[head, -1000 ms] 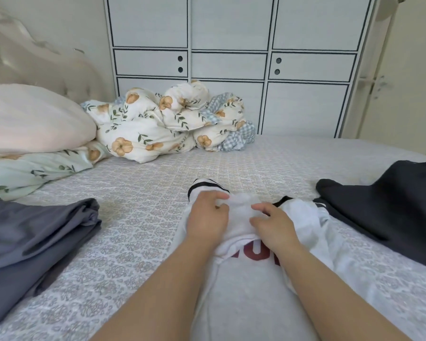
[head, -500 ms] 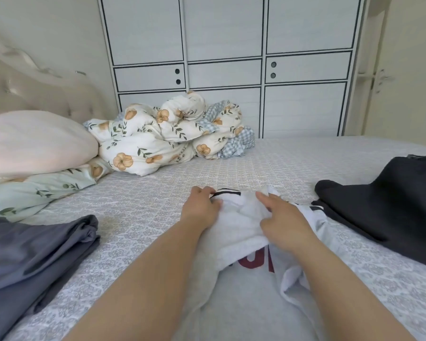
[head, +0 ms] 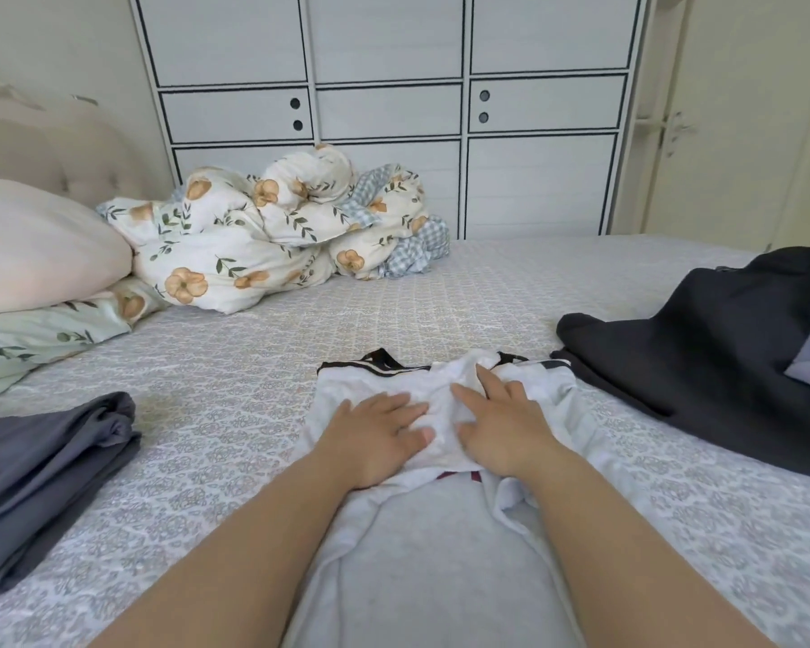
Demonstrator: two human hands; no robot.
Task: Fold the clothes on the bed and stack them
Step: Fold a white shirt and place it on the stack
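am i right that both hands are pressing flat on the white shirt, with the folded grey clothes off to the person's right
Not quite. Both hands, left hand and right hand, do press flat on the white shirt, but the head view shows the folded grey clothes on the person's left.

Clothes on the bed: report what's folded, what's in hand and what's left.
Done: the folded grey-blue garment lies at the bed's left edge. In hand: the left hand and right hand press flat on the white black-trimmed shirt, part-folded. Left: the dark navy garment heap on the right, unfolded; no stack built yet.
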